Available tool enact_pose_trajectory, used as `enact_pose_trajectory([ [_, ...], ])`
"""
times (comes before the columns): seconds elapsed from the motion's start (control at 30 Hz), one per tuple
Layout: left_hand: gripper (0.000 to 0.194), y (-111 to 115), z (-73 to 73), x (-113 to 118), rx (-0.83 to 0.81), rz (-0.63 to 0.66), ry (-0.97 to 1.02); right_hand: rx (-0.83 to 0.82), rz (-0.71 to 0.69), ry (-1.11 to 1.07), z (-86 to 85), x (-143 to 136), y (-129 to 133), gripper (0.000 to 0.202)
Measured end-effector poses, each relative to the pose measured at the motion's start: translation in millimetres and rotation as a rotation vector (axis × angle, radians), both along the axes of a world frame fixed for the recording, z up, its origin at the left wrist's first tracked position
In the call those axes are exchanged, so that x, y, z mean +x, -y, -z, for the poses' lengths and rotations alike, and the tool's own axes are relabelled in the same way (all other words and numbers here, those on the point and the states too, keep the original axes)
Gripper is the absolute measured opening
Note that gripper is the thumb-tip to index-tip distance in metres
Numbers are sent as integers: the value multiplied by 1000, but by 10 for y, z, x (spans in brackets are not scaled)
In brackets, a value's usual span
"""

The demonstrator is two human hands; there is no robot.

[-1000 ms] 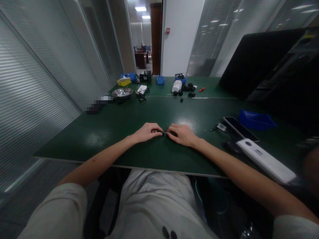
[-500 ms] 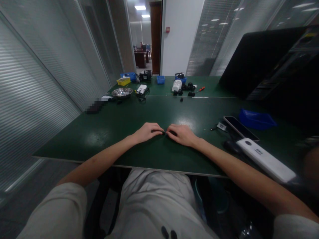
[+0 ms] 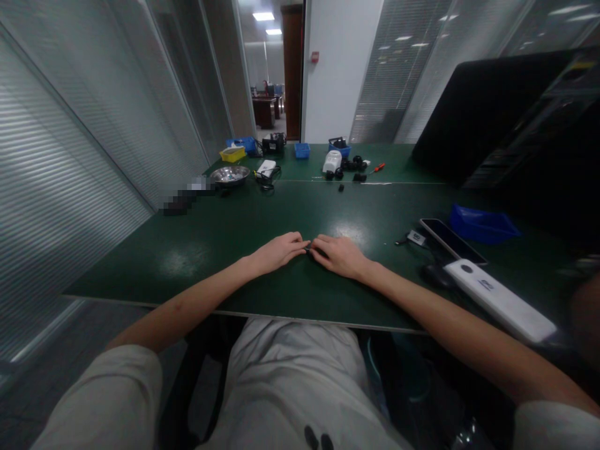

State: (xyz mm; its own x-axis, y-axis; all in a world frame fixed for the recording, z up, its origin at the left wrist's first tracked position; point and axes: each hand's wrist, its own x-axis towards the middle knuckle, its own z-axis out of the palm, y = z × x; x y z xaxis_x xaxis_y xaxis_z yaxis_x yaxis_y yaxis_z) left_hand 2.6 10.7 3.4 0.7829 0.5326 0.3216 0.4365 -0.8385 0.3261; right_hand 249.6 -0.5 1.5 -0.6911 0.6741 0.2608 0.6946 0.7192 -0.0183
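Note:
Close to the near side of the green table, both hands meet fingertip to fingertip, low over the surface. My left hand is closed in a pinch, its fingers pointing right. My right hand has its thumb and fingers pinched together from the other side. Between the fingertips shows a small dark piece, mostly covered by the fingers and too small to name its kind.
On the right lie a phone, a blue tray, a long white device and a small tagged cable. At the back are a metal bowl, a yellow tray, a screwdriver and several black parts.
My fingertips have come closer together, and the light-coloured bit seen between them before is now mostly covered. My left fingers are a little straighter. Things on the table lie as before.

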Motion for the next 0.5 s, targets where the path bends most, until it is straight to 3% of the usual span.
enact_pose_trajectory([
  [0.5,31,-88,36,-2,-146,12,175,-63,24,-107,32,6,-27,32],
])
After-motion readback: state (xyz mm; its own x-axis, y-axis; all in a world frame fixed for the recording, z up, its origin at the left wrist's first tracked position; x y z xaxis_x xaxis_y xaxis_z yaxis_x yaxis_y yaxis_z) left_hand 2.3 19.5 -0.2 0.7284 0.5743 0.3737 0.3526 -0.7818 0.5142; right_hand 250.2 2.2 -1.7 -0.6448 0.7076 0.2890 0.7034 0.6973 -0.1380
